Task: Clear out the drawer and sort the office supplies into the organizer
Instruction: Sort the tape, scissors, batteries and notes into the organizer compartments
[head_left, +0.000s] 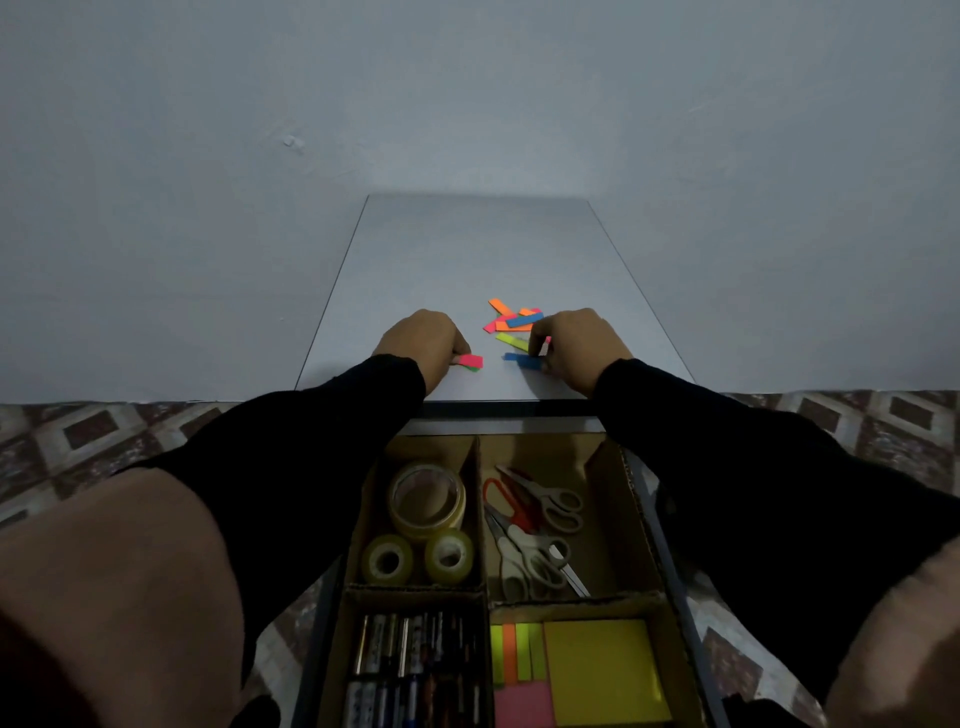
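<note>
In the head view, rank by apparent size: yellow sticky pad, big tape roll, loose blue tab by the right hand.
1. Yellow sticky pad
2. Big tape roll
3. Blue tab
The pad lies nearest the camera and the tab farthest, which exaggerates the differences.

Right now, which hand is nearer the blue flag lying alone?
Right. The right hand touches the blue flag; the left hand sits apart, left of it, holding pink and green flags.
</note>
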